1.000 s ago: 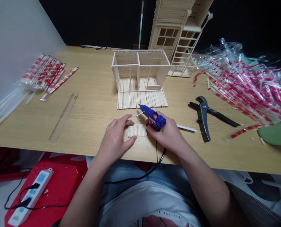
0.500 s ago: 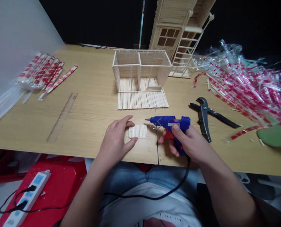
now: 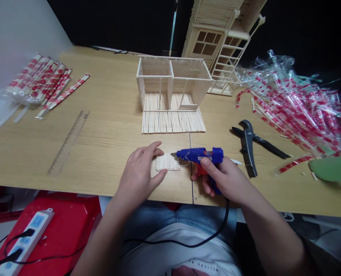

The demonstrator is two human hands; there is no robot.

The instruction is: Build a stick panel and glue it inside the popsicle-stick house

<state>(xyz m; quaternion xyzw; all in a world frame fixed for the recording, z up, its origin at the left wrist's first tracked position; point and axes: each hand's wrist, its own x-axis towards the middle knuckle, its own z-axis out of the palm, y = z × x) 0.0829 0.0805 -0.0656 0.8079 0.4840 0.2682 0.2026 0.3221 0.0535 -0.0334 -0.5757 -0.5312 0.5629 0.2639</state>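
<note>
A small panel of pale wooden sticks (image 3: 167,163) lies flat on the table near its front edge. My left hand (image 3: 140,168) steadies it from the left, index finger at the far edge and thumb at the near edge. A blue glue gun (image 3: 199,155) is gripped in my right hand (image 3: 220,172), fingers by the red trigger. The gun's nozzle points left and is over the panel's far right corner; whether it touches cannot be made out. Behind the panel stands a two-room stick model (image 3: 173,84) with a slatted floor in front.
A taller stick house with a ladder (image 3: 228,57) stands at the back. To the right are a black-handled cutter (image 3: 248,149), a heap of red-and-clear wrappers (image 3: 299,103) and a green object (image 3: 333,168). A clear ruler (image 3: 68,142) and wrapped chopsticks (image 3: 41,82) lie on the left.
My right hand has brought the glue gun left and slightly nearer to me, so its nozzle is now over the panel's corner. My left hand stays at the panel. The view has shifted slightly.
</note>
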